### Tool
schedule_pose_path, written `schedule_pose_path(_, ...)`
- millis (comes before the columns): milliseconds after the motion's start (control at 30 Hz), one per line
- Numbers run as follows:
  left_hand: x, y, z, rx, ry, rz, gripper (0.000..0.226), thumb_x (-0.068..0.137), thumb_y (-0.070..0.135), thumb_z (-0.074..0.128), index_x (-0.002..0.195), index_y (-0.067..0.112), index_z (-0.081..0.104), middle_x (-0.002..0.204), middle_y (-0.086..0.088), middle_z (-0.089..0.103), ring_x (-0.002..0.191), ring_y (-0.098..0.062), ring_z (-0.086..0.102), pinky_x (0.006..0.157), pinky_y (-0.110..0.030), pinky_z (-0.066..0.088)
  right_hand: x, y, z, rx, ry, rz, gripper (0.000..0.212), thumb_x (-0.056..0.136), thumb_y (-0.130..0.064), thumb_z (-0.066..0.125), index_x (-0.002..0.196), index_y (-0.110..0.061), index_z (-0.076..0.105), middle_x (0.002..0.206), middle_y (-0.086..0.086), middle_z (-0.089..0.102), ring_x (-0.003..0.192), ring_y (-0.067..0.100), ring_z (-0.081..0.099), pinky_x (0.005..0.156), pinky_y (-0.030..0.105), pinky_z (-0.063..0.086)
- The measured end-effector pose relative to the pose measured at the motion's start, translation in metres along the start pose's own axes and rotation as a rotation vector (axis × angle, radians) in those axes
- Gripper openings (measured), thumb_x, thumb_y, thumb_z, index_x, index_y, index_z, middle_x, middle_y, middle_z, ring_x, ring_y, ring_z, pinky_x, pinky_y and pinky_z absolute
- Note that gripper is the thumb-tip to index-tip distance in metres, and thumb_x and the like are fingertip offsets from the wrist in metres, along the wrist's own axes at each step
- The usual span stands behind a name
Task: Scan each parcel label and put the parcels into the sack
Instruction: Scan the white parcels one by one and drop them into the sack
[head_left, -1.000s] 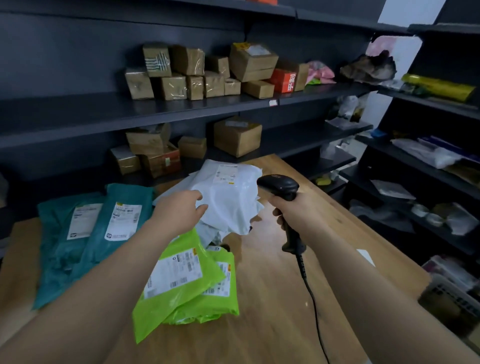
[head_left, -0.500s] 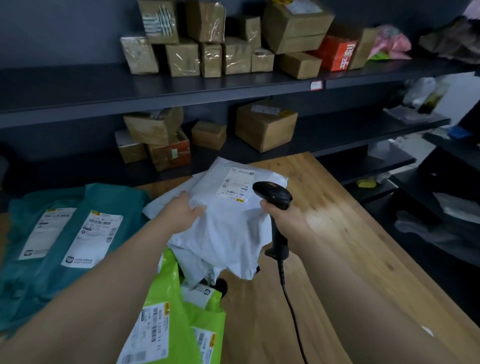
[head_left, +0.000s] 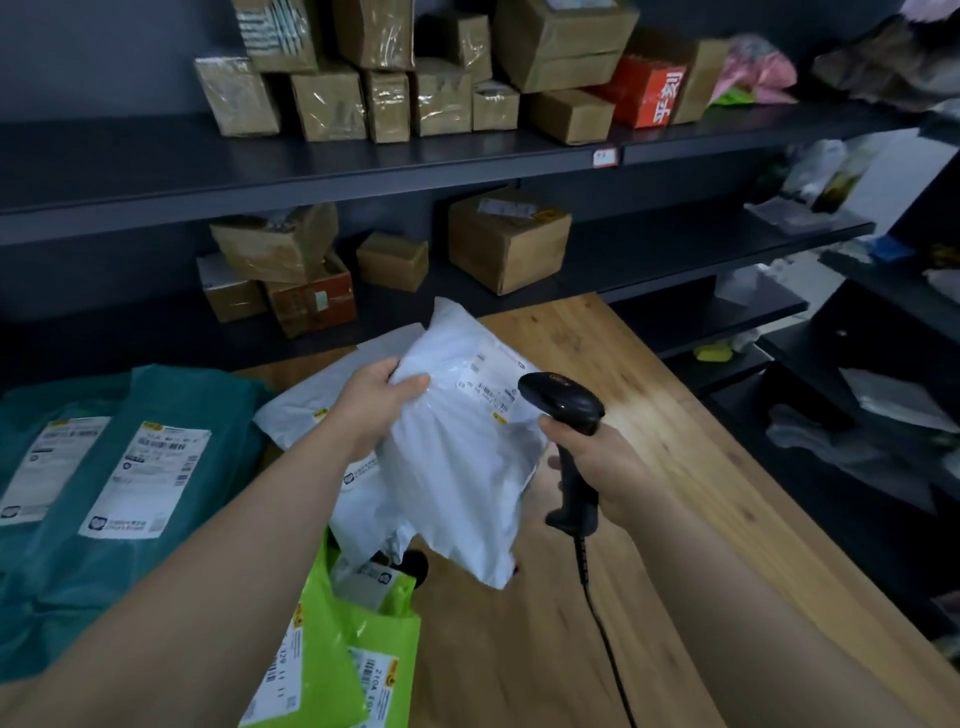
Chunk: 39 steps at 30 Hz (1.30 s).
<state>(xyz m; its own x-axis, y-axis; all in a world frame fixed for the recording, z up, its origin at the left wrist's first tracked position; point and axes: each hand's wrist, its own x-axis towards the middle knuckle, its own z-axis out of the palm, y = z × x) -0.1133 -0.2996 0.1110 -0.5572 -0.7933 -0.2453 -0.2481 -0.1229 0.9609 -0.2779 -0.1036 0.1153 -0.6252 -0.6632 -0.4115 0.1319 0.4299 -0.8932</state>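
**White parcel held up beside the scanner**

At the centre of the frame the left hand (head_left: 374, 402) grips a white parcel (head_left: 457, 467) by its upper left edge. The thumb is on top and the fingers are curled underneath, holding the parcel tilted above the table (head_left: 675, 426). The parcel's label (head_left: 493, 382) faces up near its upper right corner. Just right of the label, the head of a black scanner (head_left: 563, 402) sits close against the parcel's edge. The right hand (head_left: 605, 465) is clenched round the scanner's handle. A black cable (head_left: 597, 618) runs from the handle's base down to the bottom edge of the frame.

Left of centre, a second white parcel (head_left: 296, 410) lies flat on the table, partly covered by the left wrist. At lower centre two green parcels (head_left: 332, 660) overlap with their labels up, partly hidden by the left forearm. At the left of the frame two teal parcels (head_left: 223, 415) lie side by side, each with a white label facing up.

Behind the table, dark shelves (head_left: 363, 161) cross the upper frame. The upper shelf carries a cluster of taped brown boxes (head_left: 332, 104) and a red box (head_left: 649, 93). The shelf below holds a few more boxes, among them a larger box (head_left: 506, 239) at centre. The shelves at the right of the frame carry bags too blurred to identify.
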Motion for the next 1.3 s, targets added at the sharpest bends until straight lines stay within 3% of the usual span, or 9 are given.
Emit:
schedule_pose_path(133,-0.029,0.012,0.01,0.111,-0.221,0.024,0.014,0.09,0.023,0.066,0.104,0.02,0.068,0.096,-0.002,0.074,0.086,-0.02,0.071,0.073,-0.032,0.056,-0.041,0.0,-0.042,-0.146,0.065,-0.018,0.024,0.084,-0.043,0.073,0.09,-0.022,0.064,0.083,0.007,0.061,0.075,0.021,0.061,0.072,0.04,0.052)
schedule_pose_path(267,-0.062,0.02,0.043,0.326,-0.487,0.027,0.005,0.091,0.024,0.066,0.093,0.026,0.069,0.082,0.009,0.074,0.072,-0.005,0.07,0.057,-0.015,0.051,-0.081,0.002,-0.078,-0.217,0.093,-0.08,0.017,0.083,-0.04,0.074,0.089,-0.027,0.064,0.085,0.008,0.065,0.075,0.019,0.061,0.075,0.035,0.048)
schedule_pose_path(400,-0.083,0.02,0.085,0.604,-0.607,0.073,0.013,0.09,0.028,0.065,0.102,0.029,0.069,0.099,0.01,0.071,0.092,-0.008,0.067,0.08,-0.023,0.052,-0.104,0.018,-0.106,-0.214,0.075,-0.042,0.022,0.084,-0.038,0.074,0.098,-0.025,0.065,0.105,0.015,0.068,0.097,0.031,0.064,0.095,0.047,0.049)
schedule_pose_path(600,-0.098,-0.003,0.131,1.154,-0.442,0.302,0.026,0.088,0.037,0.063,0.114,0.035,0.065,0.108,0.01,0.062,0.105,-0.012,0.053,0.097,-0.033,0.039,-0.096,0.054,-0.132,-0.265,-0.045,0.083,0.035,0.081,-0.045,0.075,0.099,-0.016,0.068,0.091,0.008,0.063,0.089,0.027,0.061,0.095,0.046,0.048)
schedule_pose_path(767,-0.145,-0.047,0.13,0.881,-0.062,0.308,0.041,0.088,0.032,0.067,0.126,0.021,0.059,0.125,0.0,0.059,0.117,-0.022,0.052,0.101,-0.038,0.041,-0.061,0.069,-0.134,-0.311,-0.202,0.066,0.03,0.082,-0.046,0.074,0.095,-0.019,0.068,0.095,0.003,0.067,0.088,0.02,0.062,0.079,0.035,0.048)
schedule_pose_path(867,-0.195,-0.081,0.13,0.792,0.17,0.156,0.018,0.086,0.031,0.068,0.094,0.016,0.063,0.095,-0.001,0.063,0.092,-0.022,0.061,0.082,-0.035,0.048,-0.041,0.074,-0.127,-0.369,-0.32,0.061,0.033,0.083,-0.046,0.073,0.097,-0.018,0.067,0.102,0.005,0.067,0.09,0.019,0.062,0.075,0.031,0.047)
schedule_pose_path(1067,-0.254,-0.13,0.159,0.732,0.119,-0.393,0.054,0.089,0.057,0.055,0.054,0.016,0.048,0.056,0.0,0.054,0.071,-0.023,0.061,0.062,-0.031,0.037,-0.029,0.097,-0.115,-0.418,-0.414,0.113,0.027,0.085,-0.041,0.072,0.09,-0.015,0.067,0.095,0.007,0.067,0.08,0.02,0.063,0.066,0.03,0.049)
schedule_pose_path(1233,-0.247,-0.128,0.191,0.038,0.283,-0.401,0.03,0.086,0.043,0.068,0.094,0.015,0.063,0.106,0.002,0.066,0.095,-0.011,0.06,0.082,-0.023,0.045,-0.045,0.114,-0.123,-0.377,-0.395,0.15,0.027,0.084,-0.042,0.072,0.091,-0.016,0.068,0.095,0.005,0.071,0.088,0.022,0.067,0.076,0.032,0.053)
schedule_pose_path(1300,-0.241,-0.127,0.201,-0.253,0.294,-0.369,0.043,0.085,0.031,0.072,0.121,0.011,0.057,0.124,0.003,0.062,0.109,-0.014,0.06,0.098,-0.033,0.048,-0.054,0.12,-0.13,-0.297,-0.361,0.155,0.028,0.084,-0.041,0.073,0.093,-0.015,0.068,0.097,0.007,0.072,0.09,0.022,0.067,0.076,0.032,0.054)
